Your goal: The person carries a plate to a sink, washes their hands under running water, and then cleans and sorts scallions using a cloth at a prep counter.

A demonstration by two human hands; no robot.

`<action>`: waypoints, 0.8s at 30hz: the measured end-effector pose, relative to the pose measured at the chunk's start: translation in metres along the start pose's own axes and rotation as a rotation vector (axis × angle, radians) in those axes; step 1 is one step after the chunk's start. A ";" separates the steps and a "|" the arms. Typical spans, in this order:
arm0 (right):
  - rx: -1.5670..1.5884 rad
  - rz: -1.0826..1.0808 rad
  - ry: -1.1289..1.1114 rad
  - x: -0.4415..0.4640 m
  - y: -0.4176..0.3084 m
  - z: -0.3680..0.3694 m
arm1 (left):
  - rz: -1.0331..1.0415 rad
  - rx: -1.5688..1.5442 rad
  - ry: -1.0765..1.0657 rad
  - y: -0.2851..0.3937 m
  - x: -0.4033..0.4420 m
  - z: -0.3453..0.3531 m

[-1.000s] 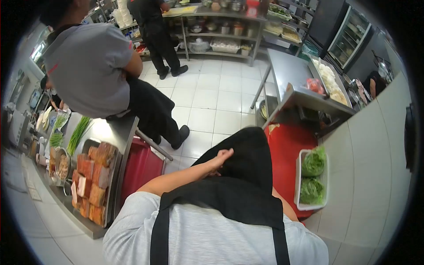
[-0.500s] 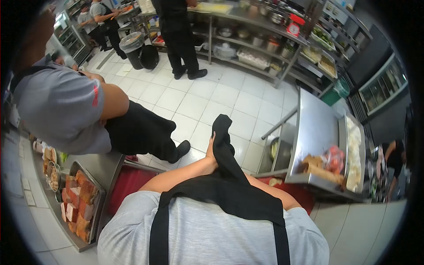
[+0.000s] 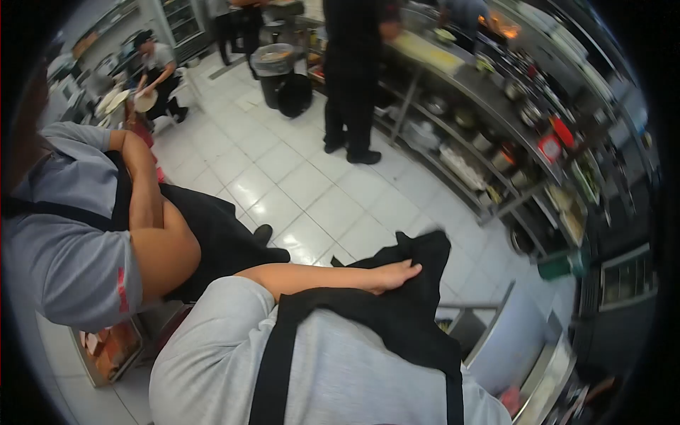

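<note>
My left hand [image 3: 397,275] lies against the black apron [image 3: 423,263] that hangs from my chest over my legs. Its forearm crosses from the left, and the fingers look stretched along the cloth, with no separate object visible in them. Part of the hand's underside is hidden. My right hand is out of sight; only the grey sleeve on that side shows at the lower edge.
A co-worker [image 3: 78,241] with folded arms stands close on my left. Behind them is a tray [image 3: 113,354] of food. A steel table [image 3: 511,340] stands at right. Ahead, another person [image 3: 352,71] is beside a steel counter [image 3: 489,106], near a bin [image 3: 275,71].
My view has turned, shifting the counter rightward and downward. My left hand has moved across the apron to the right, and my right forearm has gone out of sight. The co-worker's folded arms now show.
</note>
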State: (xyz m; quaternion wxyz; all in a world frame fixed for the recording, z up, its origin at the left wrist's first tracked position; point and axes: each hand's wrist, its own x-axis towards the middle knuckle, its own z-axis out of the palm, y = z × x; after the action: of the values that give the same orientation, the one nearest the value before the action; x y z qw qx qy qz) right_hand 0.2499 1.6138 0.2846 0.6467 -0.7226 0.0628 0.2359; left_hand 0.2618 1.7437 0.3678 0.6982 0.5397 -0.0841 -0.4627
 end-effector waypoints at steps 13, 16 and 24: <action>-0.232 0.083 -0.359 0.275 -0.085 -0.027 | 0.007 0.307 0.682 0.115 0.092 -0.177; -0.341 0.039 -0.529 0.341 -0.122 0.014 | 0.038 0.070 0.815 0.146 0.072 -0.226; -0.528 -0.024 -0.781 0.486 -0.199 0.140 | 0.564 -0.769 1.115 0.173 0.017 -0.412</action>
State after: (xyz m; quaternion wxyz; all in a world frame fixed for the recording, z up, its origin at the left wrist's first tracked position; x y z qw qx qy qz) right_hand 0.7207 1.8836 0.2526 0.4186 -0.7203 -0.2555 0.4905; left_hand 0.6215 2.0074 0.3394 0.8698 0.3697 0.3166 0.0811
